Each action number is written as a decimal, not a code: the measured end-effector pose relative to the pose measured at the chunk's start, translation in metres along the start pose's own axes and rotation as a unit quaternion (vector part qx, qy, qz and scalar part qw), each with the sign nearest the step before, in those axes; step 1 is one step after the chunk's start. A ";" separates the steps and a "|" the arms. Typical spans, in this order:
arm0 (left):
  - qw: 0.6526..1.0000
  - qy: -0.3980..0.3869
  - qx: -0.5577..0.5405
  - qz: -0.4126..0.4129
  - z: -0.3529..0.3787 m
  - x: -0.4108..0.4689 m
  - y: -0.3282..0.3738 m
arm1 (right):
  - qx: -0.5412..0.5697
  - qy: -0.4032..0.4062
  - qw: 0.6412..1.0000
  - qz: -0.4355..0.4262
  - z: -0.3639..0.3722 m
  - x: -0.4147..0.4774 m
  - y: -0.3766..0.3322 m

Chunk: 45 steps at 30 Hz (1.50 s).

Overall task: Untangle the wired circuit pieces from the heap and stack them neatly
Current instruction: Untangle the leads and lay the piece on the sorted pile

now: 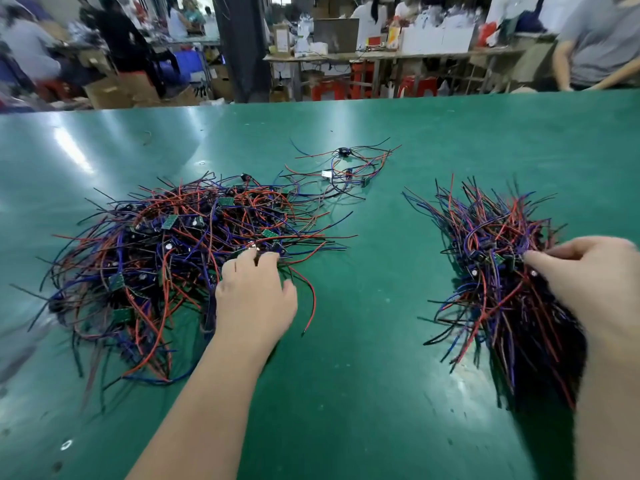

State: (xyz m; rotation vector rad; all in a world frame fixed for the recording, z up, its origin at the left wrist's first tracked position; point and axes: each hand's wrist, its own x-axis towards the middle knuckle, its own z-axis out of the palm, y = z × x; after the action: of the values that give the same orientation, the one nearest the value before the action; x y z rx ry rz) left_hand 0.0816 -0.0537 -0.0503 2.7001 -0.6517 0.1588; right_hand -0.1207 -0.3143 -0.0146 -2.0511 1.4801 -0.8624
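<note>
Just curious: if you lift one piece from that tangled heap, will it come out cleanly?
Probably not: wires in the heap loop through each other, so neighbours may drag along. The thin wires look floppy; the small boards seem light.

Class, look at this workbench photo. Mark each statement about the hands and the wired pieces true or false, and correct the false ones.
1. The left hand reaches into the tangled heap. True.
2. The right hand hangs in the air, touching nothing. False: it touches the stack of wired pieces.
3. A few loose pieces lie farther back, between the two piles. True.
4. The table is red. False: it is green.
</note>
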 end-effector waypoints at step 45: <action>0.701 0.068 -0.702 0.106 -0.016 -0.031 0.053 | 0.298 -0.212 0.928 -0.076 0.069 -0.086 -0.068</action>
State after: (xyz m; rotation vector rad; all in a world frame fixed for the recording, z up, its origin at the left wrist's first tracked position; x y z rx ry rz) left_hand 0.0292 -0.0789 -0.0242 1.1042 -0.6206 -0.0824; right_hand -0.0456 -0.2106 -0.0346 -1.7451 0.7181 -0.7435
